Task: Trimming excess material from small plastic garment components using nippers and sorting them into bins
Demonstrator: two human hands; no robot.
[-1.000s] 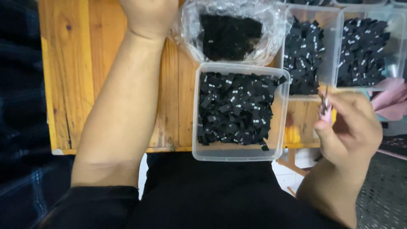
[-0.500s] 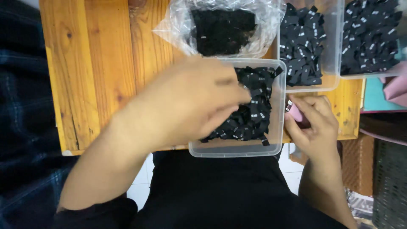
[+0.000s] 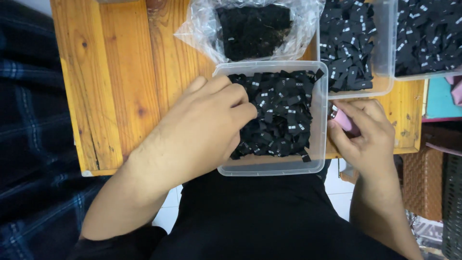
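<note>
My left hand (image 3: 202, 127) reaches into a clear plastic tub (image 3: 272, 168) and its fingers rest on a heap of small black fabric labels (image 3: 284, 110). Whether the fingers pinch a label is hidden. My right hand (image 3: 368, 132) sits against the tub's right wall, closed around a small pink tool (image 3: 342, 119) with a bit of metal at its tip.
The tub stands on a wooden board (image 3: 115, 86) and overhangs its near edge. Behind it lie a clear plastic bag of black material (image 3: 252, 29) and two more tubs of black labels (image 3: 356, 48) (image 3: 428, 38). A brown woven basket (image 3: 423, 183) sits low at the right.
My left arm came back from the far side of the board and dropped its hand into the near tub. My right hand lowered with the pink tool and moved against the tub's right wall.
</note>
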